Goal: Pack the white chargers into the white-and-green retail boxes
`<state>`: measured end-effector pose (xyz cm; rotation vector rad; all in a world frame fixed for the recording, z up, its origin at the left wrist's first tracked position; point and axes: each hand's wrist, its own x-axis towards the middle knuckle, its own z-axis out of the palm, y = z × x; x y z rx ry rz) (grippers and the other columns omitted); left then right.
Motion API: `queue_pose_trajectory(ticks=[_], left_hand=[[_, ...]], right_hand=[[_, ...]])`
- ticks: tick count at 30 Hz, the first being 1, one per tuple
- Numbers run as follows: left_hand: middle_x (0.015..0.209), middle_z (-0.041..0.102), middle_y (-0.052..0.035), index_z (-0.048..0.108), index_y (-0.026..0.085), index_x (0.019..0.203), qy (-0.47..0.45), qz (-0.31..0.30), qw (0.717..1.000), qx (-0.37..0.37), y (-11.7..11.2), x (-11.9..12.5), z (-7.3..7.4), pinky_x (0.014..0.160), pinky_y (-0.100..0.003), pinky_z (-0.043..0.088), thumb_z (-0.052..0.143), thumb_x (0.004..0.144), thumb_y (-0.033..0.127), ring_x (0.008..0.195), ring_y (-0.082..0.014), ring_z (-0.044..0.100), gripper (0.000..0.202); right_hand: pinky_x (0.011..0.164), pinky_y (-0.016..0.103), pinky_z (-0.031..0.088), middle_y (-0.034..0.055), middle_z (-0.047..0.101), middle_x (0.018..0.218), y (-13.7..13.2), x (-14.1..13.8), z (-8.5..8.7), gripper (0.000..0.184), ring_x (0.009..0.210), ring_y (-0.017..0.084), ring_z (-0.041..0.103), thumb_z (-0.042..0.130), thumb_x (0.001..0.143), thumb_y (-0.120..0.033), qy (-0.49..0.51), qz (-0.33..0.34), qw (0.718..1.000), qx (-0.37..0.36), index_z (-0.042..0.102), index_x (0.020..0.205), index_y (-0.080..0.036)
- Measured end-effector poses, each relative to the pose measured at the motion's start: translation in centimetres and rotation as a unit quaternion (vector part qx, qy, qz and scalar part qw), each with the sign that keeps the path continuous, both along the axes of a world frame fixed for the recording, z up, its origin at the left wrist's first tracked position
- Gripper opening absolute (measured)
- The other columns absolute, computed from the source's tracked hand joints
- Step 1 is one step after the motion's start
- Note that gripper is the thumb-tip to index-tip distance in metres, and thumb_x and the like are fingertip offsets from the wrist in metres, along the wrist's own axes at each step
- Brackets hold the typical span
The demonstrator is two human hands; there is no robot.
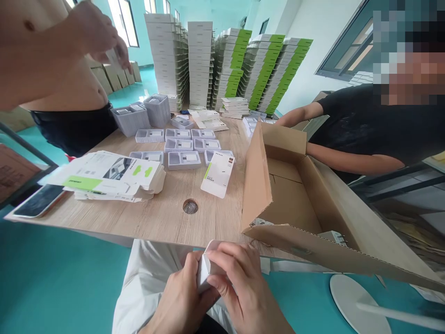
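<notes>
You're clamping white card carton (204,273) between left hand (182,297) and right hand (239,283), just below front edge of wooden table (163,218); pressing evenly along creases gives cleanest folds.

You get bright, even daylight from the windows (123,23) at upper left, glaring white there, with only soft shadows on the table (167,218). Your right hand (239,283) looks sharp at bottom centre, the wide lens bends the frame edges, and a pixelated patch (406,60) blurs the upper right.
</notes>
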<state>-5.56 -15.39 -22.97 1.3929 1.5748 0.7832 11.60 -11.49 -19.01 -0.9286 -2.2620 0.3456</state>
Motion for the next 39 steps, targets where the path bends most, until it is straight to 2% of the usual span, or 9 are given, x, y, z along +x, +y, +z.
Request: queue_pose_trajectory(ticks=[4,8,14,23,26,30,33,36,39], left_hand=[[0.100,0.082,-0.0068,0.056,0.028,0.117,0.007,-0.002,1.000,0.000,-0.1,-0.2,0.0,0.071,-0.035,0.056,0.063,0.088,0.044,0.086,-0.0342,0.081,0.034],[0.098,0.082,-0.0054,0.059,0.028,0.118,0.031,-0.006,1.000,-0.003,0.0,-0.3,0.0,0.070,-0.035,0.055,0.064,0.088,0.042,0.087,-0.0344,0.082,0.033],[0.111,0.083,-0.0066,0.062,0.029,0.120,0.030,-0.007,0.999,0.026,-0.1,-0.3,-0.5,0.067,-0.031,0.056,0.065,0.090,0.044,0.085,-0.0290,0.082,0.033],[0.095,0.084,-0.0046,0.061,0.029,0.112,0.057,-0.042,0.997,0.027,-0.5,-0.6,-1.1,0.062,-0.031,0.056,0.064,0.092,0.048,0.079,-0.0301,0.082,0.029],[0.104,0.084,-0.0077,0.059,0.029,0.115,0.017,-0.026,0.999,0.001,-0.5,-0.6,-0.8,0.068,-0.034,0.058,0.064,0.091,0.049,0.092,-0.0332,0.082,0.032],[0.111,0.082,-0.0115,0.053,0.028,0.117,-0.025,-0.049,0.998,-0.041,-0.2,-0.7,-0.4,0.073,-0.037,0.058,0.059,0.091,0.048,0.106,-0.0361,0.079,0.033],[0.114,0.081,-0.0126,0.050,0.027,0.115,-0.044,-0.042,0.997,-0.044,0.0,-0.4,-0.3,0.076,-0.038,0.056,0.056,0.090,0.043,0.107,-0.0348,0.078,0.031],[0.111,0.080,-0.0114,0.047,0.026,0.112,-0.046,-0.042,0.997,-0.052,0.2,0.2,-0.1,0.076,-0.038,0.054,0.056,0.086,0.038,0.097,-0.0332,0.079,0.030],[0.100,0.080,-0.0088,0.046,0.026,0.110,-0.021,-0.047,0.996,-0.078,0.4,0.6,0.3,0.074,-0.038,0.052,0.055,0.085,0.036,0.090,-0.0341,0.077,0.028]], right_hand=[[0.094,0.045,0.050,0.0103,0.076,0.114,0.3,-0.2,0.5,0.027,0.096,0.023,0.070,0.048,0.108,-0.017,-0.044,0.004,0.994,0.104,0.060,0.132,-0.018],[0.089,0.046,0.050,0.0091,0.079,0.106,0.7,-0.3,1.1,0.025,0.082,0.022,0.071,0.045,0.109,-0.018,-0.089,-0.006,0.986,0.143,0.064,0.125,-0.020],[0.081,0.041,0.050,0.0064,0.079,0.100,1.0,0.0,1.2,0.026,0.079,0.020,0.069,0.040,0.113,-0.025,-0.093,0.001,0.990,0.110,0.062,0.125,-0.021],[0.075,0.039,0.045,0.0027,0.074,0.089,1.4,0.5,1.3,0.025,0.072,0.020,0.065,0.042,0.113,-0.035,-0.112,0.044,0.990,0.074,0.062,0.116,-0.021],[0.076,0.038,0.046,0.0027,0.074,0.093,1.6,0.5,1.4,0.025,0.077,0.019,0.067,0.040,0.113,-0.034,-0.100,0.061,0.992,0.040,0.061,0.119,-0.021],[0.080,0.036,0.050,0.0044,0.076,0.102,1.7,0.3,1.3,0.023,0.088,0.019,0.070,0.040,0.114,-0.030,-0.078,0.071,0.994,0.004,0.058,0.124,-0.021],[0.079,0.035,0.052,0.0054,0.076,0.102,1.5,-0.1,0.6,0.024,0.089,0.020,0.071,0.039,0.113,-0.032,-0.064,0.059,0.996,0.000,0.058,0.123,-0.021],[0.071,0.034,0.051,0.0033,0.072,0.089,1.2,-0.8,-0.3,0.022,0.078,0.021,0.068,0.042,0.112,-0.036,-0.028,-0.002,0.999,-0.016,0.059,0.106,-0.023],[0.065,0.030,0.050,0.0002,0.065,0.080,0.9,-1.5,-0.8,0.017,0.072,0.018,0.064,0.048,0.107,-0.023,0.017,-0.072,0.995,-0.062,0.054,0.090,-0.025]])
